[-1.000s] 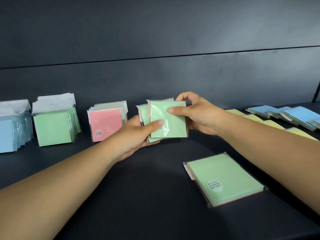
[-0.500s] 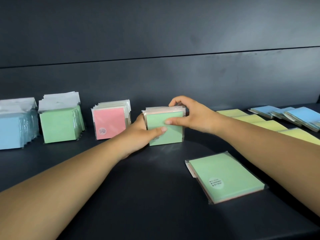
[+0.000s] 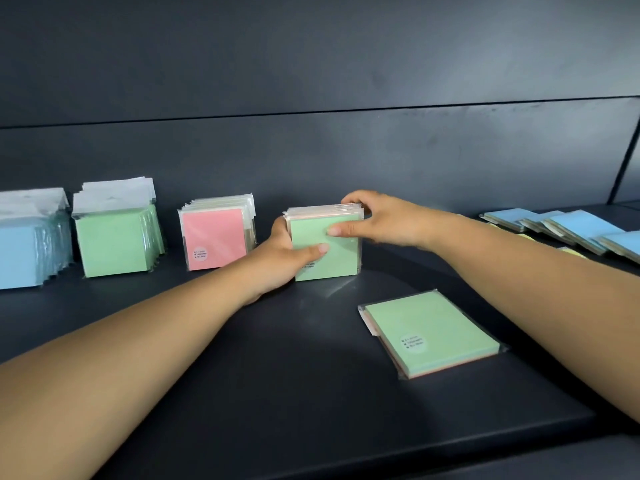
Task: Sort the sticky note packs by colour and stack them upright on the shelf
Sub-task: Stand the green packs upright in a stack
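My left hand [image 3: 282, 252] and right hand [image 3: 377, 218] both grip a green-fronted bundle of sticky note packs [image 3: 325, 249] standing upright on the dark shelf [image 3: 277, 375], thumbs pressed on its front face, my right fingers curled over its top edge. To its left stand upright stacks: pink [image 3: 214, 239], green [image 3: 114, 244] and blue [image 3: 24, 251]. A green pack [image 3: 431, 332] lies flat nearby, and blue packs [image 3: 568, 226] lie flat at far right.

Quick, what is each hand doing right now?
Left hand: grips the upright green stack from its left side, thumb across the front.
Right hand: grips the same stack from the top right, thumb on the front.
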A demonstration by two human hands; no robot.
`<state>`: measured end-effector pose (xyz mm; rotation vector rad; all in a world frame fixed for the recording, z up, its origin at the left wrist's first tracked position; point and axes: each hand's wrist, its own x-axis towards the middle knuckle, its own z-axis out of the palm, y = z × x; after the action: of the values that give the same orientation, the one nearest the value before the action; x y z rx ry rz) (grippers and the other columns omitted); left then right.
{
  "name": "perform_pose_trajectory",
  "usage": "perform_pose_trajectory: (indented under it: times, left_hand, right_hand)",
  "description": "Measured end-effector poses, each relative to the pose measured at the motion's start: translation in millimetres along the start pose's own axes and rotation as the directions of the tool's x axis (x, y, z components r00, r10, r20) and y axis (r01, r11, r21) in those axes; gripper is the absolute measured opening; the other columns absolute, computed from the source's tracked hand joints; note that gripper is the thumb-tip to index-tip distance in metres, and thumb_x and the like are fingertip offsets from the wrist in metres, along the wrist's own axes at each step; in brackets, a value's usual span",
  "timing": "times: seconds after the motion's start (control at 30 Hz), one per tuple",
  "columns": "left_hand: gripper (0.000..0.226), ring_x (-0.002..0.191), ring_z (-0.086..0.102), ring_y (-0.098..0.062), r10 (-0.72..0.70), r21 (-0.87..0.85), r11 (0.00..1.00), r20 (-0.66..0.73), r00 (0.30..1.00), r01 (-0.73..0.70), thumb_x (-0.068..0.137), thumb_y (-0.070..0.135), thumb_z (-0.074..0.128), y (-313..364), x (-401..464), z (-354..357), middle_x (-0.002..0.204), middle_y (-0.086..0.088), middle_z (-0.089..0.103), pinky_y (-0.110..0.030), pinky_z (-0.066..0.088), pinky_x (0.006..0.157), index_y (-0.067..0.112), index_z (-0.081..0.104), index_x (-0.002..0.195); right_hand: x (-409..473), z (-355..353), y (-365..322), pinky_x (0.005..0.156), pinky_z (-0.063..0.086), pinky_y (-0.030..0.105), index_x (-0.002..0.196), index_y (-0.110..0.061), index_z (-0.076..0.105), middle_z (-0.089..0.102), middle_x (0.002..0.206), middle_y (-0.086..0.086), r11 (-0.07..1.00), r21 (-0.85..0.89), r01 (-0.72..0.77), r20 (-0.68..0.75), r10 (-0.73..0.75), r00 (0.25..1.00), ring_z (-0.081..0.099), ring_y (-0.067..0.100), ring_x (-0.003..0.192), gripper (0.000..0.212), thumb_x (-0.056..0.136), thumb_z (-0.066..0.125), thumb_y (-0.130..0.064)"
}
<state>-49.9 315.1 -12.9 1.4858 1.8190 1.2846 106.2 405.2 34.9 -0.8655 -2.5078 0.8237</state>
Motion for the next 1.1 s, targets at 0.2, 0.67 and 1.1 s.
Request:
perform_pose_trajectory:
  times: [0.2, 0.67, 1.1]
  left_hand:
    - [0.09, 0.118, 0.053, -0.015, -0.003, 0.047, 0.999, -0.009, 1.0, 0.003, 0.066, 0.046, 0.067, -3.9, 2.4, -1.3, 0.127, 0.002, 0.055, -0.04, 0.04, 0.105, 0.015, 0.023, 0.139]
    - [0.069, 0.118, 0.05, -0.016, -0.012, 0.094, 0.995, -0.031, 0.999, 0.015, 0.086, 0.03, 0.062, 2.8, -2.5, 3.8, 0.122, 0.004, 0.052, -0.037, 0.037, 0.106, 0.012, 0.022, 0.139]
    - [0.068, 0.111, 0.041, -0.006, -0.043, 0.076, 0.996, 0.026, 0.999, 0.041, 0.092, 0.035, 0.05, 20.4, -18.1, 13.3, 0.11, 0.015, 0.038, -0.019, 0.029, 0.089, 0.01, 0.011, 0.141]
  right_hand:
    - [-38.8, -22.7, -5.5, 0.098, 0.038, 0.026, 0.132, -0.022, 0.044, 0.053, 0.13, -0.005, 0.983, -0.137, -0.125, -0.009, 0.125, 0.992, 0.051, 0.015, 0.116, 0.066, 0.077, 0.061, -0.054]
    - [-105.2, -20.1, 8.8, 0.079, 0.042, 0.017, 0.101, -0.034, 0.054, 0.057, 0.099, -0.015, 0.97, -0.214, -0.115, 0.381, 0.191, 0.905, 0.055, 0.002, 0.089, 0.046, 0.062, 0.071, -0.052]
    - [-60.5, -28.8, -4.1, 0.07, 0.041, 0.02, 0.077, -0.018, 0.053, 0.054, 0.08, -0.001, 0.948, 0.317, -0.031, -0.09, 0.063, 0.994, 0.051, 0.013, 0.08, 0.027, 0.083, 0.059, 0.008]
